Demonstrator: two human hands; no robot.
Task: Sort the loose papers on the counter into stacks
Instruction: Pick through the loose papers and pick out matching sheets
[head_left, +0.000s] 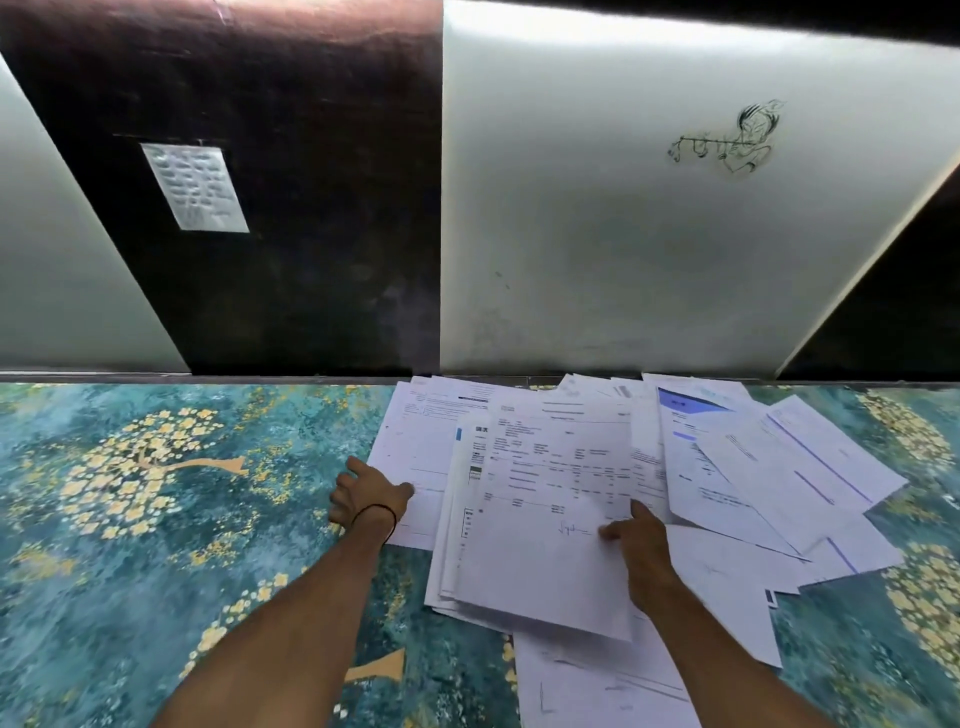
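one overlapping pile of papers (753, 467), ten-plus sheets, on counter (156, 545). two hands: left hand (371, 496) at pile's left edge, grip unclear; right hand (641, 540) pinches top sheet (550, 519).

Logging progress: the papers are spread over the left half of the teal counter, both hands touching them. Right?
No: the head view shows the papers spread over the right half of the teal counter, with the left hand and right hand touching them.
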